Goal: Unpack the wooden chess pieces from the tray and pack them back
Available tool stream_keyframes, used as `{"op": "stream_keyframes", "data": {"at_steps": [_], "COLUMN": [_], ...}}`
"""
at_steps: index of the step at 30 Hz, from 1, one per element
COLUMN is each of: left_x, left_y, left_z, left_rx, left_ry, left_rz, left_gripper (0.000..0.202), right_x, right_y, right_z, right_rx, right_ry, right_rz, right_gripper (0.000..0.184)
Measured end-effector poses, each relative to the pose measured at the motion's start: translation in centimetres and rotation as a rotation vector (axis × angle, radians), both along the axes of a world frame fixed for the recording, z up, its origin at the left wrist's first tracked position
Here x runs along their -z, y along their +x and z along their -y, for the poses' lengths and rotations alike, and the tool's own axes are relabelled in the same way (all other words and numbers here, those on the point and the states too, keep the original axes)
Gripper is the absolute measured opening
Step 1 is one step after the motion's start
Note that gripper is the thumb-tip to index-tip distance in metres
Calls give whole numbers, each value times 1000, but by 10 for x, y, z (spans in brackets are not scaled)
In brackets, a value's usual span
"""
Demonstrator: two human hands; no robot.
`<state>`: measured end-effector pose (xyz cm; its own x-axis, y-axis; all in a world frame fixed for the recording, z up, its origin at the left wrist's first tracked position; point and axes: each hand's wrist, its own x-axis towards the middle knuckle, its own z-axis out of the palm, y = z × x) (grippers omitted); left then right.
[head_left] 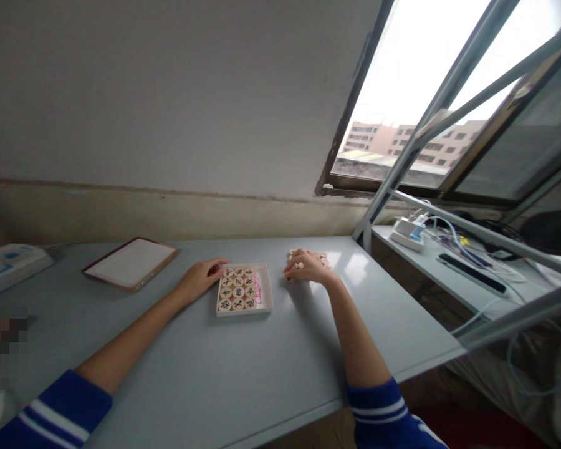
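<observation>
A shallow white box lies on the grey table, partly filled with round wooden chess pieces marked in black. My left hand rests against the box's left edge, fingers curled on its rim. My right hand lies over a loose heap of round wooden pieces to the right of the box, fingers bent down onto them. Whether a piece is pinched in it is hidden.
The box lid, brown-rimmed with a white inside, lies at the back left. A white device sits at the far left edge. A lower side desk on the right carries a power strip, cables and a dark remote. A window is behind.
</observation>
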<state>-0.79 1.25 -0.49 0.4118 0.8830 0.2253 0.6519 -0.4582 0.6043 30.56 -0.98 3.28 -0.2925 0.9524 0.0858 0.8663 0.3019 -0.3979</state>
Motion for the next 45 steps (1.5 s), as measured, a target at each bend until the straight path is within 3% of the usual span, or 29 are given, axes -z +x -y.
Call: {"op": "stream_keyframes", "data": {"at_steps": [4, 10, 16, 20, 26, 32, 40, 42, 45], "left_x": [0, -1, -3, -4, -4, 0, 0, 1, 3], "left_y": [0, 0, 1, 1, 1, 0, 0, 0, 0], "left_z": [0, 1, 4, 7, 7, 3, 4, 4, 2], "left_rx": [-2, -4, -31, -59, -81, -62, -57, -58, -61], "left_ry": [-14, -27, -17, 11, 15, 5, 18, 31, 34], "left_rz": [-1, 10, -1, -18, -18, 43, 31, 27, 16], "left_gripper": [41, 39, 38, 37, 36, 36, 31, 31, 30], "right_x": [2, 6, -2, -14, -5, -2, -1, -4, -6], "right_y": [5, 3, 7, -27, -93, -97, -97, -90, -71], "right_z": [-1, -3, -2, 1, 3, -3, -6, -7, -11], "right_rx": [82, -23, 32, -93, -295, -280, -229, -180, 0], "right_ry": [22, 61, 81, 223, 226, 266, 339, 396, 498], "right_rz": [-29, -38, -109, -145, 209, 320, 253, 193, 140], "right_gripper": [16, 23, 18, 18, 37, 43, 26, 24, 23]}}
